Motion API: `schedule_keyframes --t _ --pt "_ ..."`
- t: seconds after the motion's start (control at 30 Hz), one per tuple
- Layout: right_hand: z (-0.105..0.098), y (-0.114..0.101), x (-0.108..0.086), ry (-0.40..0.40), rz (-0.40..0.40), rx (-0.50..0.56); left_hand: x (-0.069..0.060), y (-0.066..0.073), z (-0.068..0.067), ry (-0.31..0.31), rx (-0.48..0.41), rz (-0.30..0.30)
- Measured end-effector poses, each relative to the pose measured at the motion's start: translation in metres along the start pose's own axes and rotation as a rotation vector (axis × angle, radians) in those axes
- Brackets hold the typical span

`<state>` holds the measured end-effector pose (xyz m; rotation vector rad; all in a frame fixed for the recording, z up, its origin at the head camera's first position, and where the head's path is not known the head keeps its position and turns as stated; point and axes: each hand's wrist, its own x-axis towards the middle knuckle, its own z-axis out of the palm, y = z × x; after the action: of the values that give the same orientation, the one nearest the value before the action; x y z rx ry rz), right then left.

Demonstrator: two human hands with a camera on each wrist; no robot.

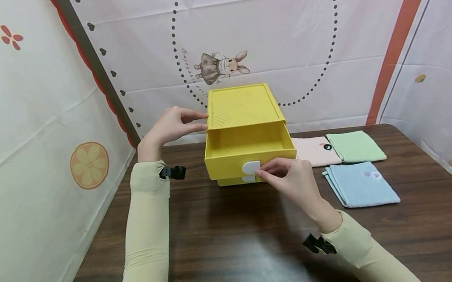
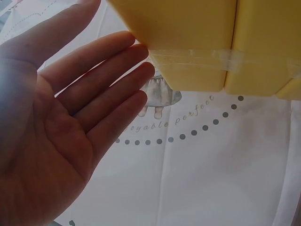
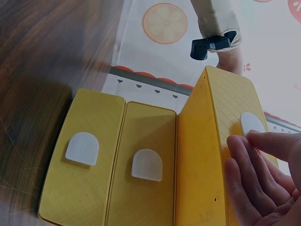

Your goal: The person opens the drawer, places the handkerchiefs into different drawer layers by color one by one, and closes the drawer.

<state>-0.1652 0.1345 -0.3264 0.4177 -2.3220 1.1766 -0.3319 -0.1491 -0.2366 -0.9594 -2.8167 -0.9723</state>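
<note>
A yellow drawer box (image 1: 243, 105) stands on the table, its top drawer (image 1: 228, 165) pulled out towards me. My right hand (image 1: 293, 182) pinches the white tab handle (image 3: 250, 122) on that drawer's front between thumb and fingers. Against the upper left side of the box, my left hand (image 1: 171, 126) rests its fingertips; in the left wrist view its fingers are nearly straight. Two lower drawers, with white handles (image 3: 147, 165) of their own, are pushed in, as the right wrist view shows.
To the right of the box lie folded towels: a pink one (image 1: 313, 153), a green one (image 1: 355, 146) and a blue one (image 1: 361, 184). Printed cloth (image 1: 141, 67) hangs behind and at both sides of the dark wooden table (image 1: 221, 259).
</note>
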Motion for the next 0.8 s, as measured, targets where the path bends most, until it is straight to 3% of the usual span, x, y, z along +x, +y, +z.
schedule_keyframes --t 0.8 --pt "-0.0034 -0.0050 -0.0102 0.010 -0.078 -0.005 0.0005 -0.0014 0.0004 0.006 -0.002 0.005"
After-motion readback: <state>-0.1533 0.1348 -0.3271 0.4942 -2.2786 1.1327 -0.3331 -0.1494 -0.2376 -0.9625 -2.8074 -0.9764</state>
